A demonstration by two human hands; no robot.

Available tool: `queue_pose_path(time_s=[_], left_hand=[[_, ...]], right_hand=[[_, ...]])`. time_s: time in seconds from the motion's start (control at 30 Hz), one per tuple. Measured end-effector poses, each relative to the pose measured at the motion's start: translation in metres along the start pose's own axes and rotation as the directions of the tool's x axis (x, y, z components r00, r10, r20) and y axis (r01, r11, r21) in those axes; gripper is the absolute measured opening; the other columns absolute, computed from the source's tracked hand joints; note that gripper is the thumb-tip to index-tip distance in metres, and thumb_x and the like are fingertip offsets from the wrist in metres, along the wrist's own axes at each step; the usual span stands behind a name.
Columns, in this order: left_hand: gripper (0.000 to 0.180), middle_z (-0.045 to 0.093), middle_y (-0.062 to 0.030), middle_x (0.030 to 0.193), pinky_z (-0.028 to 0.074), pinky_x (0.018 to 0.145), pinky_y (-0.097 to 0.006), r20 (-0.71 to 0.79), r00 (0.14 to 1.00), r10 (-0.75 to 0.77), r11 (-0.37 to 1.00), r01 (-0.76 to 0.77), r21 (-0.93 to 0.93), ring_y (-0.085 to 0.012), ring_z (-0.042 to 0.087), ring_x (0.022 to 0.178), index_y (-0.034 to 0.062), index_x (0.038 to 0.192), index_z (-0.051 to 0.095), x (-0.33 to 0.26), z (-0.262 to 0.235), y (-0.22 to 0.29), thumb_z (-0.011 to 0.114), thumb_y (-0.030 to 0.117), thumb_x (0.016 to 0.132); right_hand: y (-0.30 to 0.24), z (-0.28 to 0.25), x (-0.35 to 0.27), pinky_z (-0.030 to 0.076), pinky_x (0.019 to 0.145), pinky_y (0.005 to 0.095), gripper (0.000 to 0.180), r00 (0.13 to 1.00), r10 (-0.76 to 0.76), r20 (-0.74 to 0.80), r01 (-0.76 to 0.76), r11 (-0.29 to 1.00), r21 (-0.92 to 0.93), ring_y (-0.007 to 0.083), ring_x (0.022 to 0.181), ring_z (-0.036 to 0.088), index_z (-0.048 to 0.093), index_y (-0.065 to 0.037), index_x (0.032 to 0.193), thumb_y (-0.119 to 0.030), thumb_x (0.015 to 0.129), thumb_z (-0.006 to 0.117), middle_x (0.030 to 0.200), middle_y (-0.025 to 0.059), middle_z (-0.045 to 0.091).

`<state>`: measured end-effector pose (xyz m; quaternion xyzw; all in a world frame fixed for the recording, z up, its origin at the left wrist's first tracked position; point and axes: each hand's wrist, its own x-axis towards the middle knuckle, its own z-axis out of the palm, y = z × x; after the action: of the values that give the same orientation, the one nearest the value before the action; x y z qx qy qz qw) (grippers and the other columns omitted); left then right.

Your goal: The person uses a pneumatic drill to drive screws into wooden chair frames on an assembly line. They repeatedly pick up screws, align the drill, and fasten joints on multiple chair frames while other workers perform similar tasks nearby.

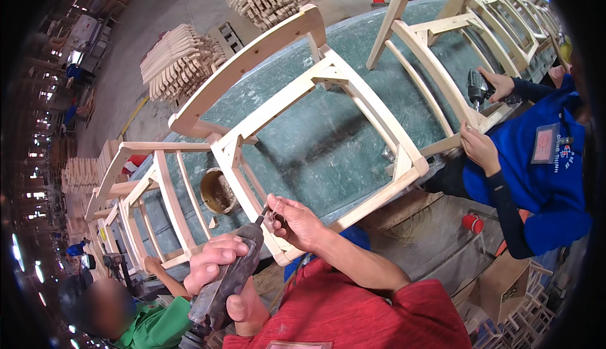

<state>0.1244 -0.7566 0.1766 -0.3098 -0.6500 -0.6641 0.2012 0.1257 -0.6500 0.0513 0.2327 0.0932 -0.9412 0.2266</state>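
My left hand (pixel 218 267) is wrapped round the body of a dark, worn power screwdriver (pixel 243 257) that points up and to the right. At its tip, my right hand (pixel 293 222) is closed in a pinch beside the bit. Small shiny metal pieces that look like screws (pixel 276 221) show between those fingers; part of them is hidden. Directly beyond both hands, a pale wooden chair frame (pixel 284 112) lies on the green-topped table (pixel 309 159). Its curved backrest is at the far left side, and its near corner is close to the screwdriver.
A round tub (pixel 218 191) of small pieces stands left of the frame. More chair frames (pixel 167 197) line the table's left, others (pixel 435 77) its right. At right a co-worker in blue holds a power driver (pixel 478 88); a person in green (pixel 154 324) works at lower left. Wood stacks (pixel 180 61) stand beyond.
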Motion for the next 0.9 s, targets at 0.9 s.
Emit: queue_pose_path(time_s=[0.9], left_hand=[[0.046,0.057,-0.0177,0.1,0.051,0.074,-0.047,-0.225,0.954,0.2,0.98,-0.194,0.047,-0.0291,0.061,0.082,0.0043,0.121,0.045,-0.057,-0.093,0.012,0.065,0.033,0.09]], right_hand=[[0.056,-0.001,0.011,0.028,0.047,0.018,0.029,0.966,0.252,-0.054,-0.255,0.904,-0.344,0.0038,0.057,0.035,0.057,-0.006,0.104,-0.035,0.103,0.052,0.074,-0.005,0.043]])
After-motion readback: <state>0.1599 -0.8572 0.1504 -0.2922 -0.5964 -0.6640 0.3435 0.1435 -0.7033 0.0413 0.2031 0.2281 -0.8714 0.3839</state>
